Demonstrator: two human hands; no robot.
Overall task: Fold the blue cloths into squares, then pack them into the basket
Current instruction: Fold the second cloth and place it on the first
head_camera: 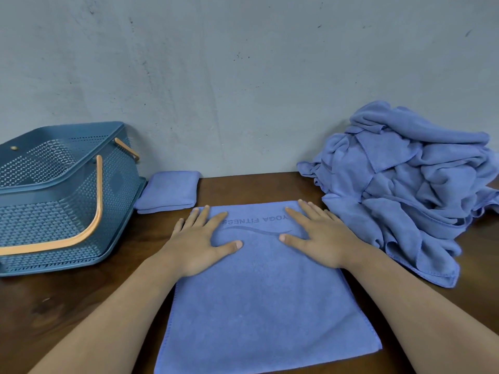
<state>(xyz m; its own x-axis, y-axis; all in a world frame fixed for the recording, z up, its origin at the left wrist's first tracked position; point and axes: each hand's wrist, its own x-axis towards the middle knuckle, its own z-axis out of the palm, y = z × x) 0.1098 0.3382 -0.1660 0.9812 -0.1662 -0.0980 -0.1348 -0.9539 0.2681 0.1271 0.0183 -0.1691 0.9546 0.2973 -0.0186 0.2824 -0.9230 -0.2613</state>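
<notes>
Blue cloth (267, 300) lies spread flat on the dark wooden surface (67, 306), its printed lettering at the far edge. Both hands rest on its far half, palms down: the left hand (199, 238) and the right hand (318, 236) each have straight, slightly spread fingers (199, 214) pressing the fabric and gripping nothing. 1 folded cloth (168, 191) sits just beyond the spread one, touching the base of the teal basket (51, 211) at the left, which has orange handles (81, 233). A loose pile of cloths (405, 184) is heaped at the right against the grey wall (243, 76), its lower edge just beside the right hand.
</notes>
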